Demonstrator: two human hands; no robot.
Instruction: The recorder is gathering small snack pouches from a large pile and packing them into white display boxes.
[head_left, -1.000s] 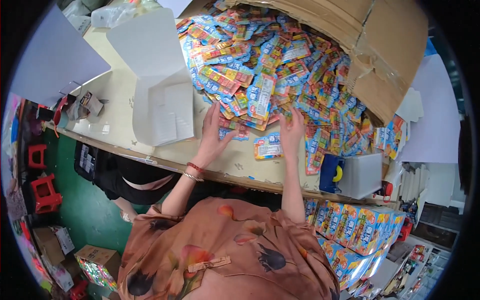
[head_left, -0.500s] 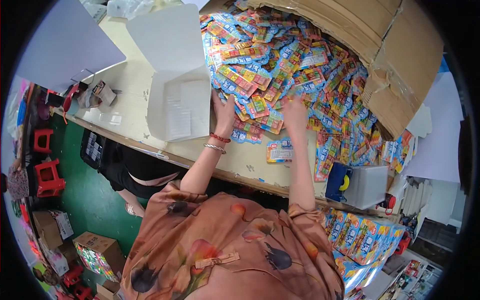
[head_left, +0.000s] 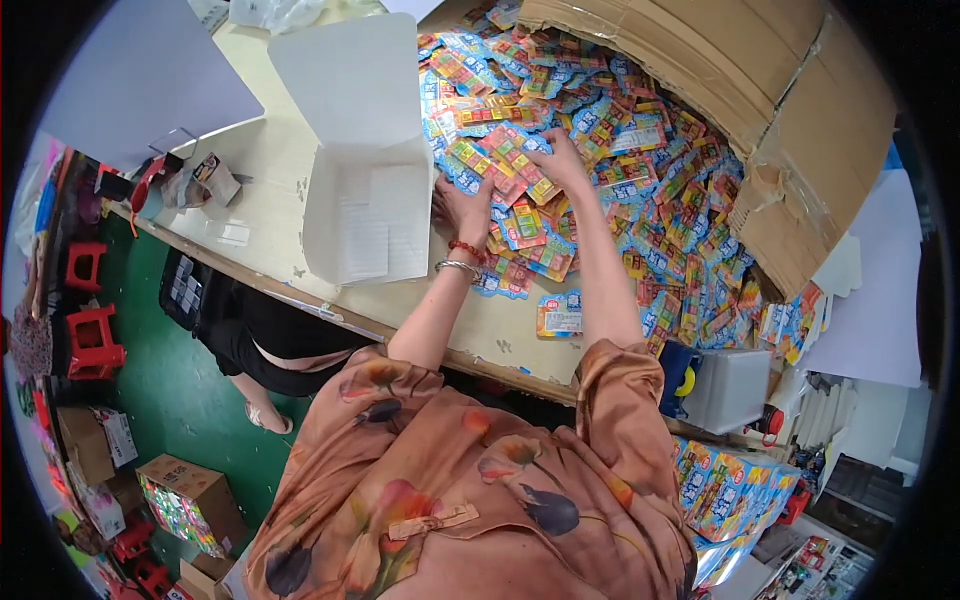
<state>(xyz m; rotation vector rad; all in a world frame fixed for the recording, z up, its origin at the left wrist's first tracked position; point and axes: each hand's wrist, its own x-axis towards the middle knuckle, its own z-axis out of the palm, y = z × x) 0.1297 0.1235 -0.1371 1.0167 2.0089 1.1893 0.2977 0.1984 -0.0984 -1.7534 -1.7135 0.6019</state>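
My left hand (head_left: 466, 210) is curled around the near edge of several colourful blister packs (head_left: 470, 163), its thumb on top of them. My right hand (head_left: 566, 166) is closed with its fingertips on the edge of another blister pack (head_left: 522, 158), which overlaps those at my left hand. The packs are flat, with wavy blue borders and red, yellow and green blocks. Beneath and beyond spreads a large heap of the same packs (head_left: 690, 200). Just left of my left hand stands an open white box (head_left: 330, 215) with its lid raised.
A big cardboard carton (head_left: 800, 150) lies tipped at the far right. One pack (head_left: 558, 315) lies alone, back side up, near the table edge. A tape dispenser (head_left: 685, 380) stands beside a clear plastic container (head_left: 730, 390). Filled display boxes (head_left: 730, 490) are at the lower right.
My right hand has moved left and farther from me, onto a pack near my left hand. My left hand has shifted slightly right in the picture; the whole view has shifted a little.
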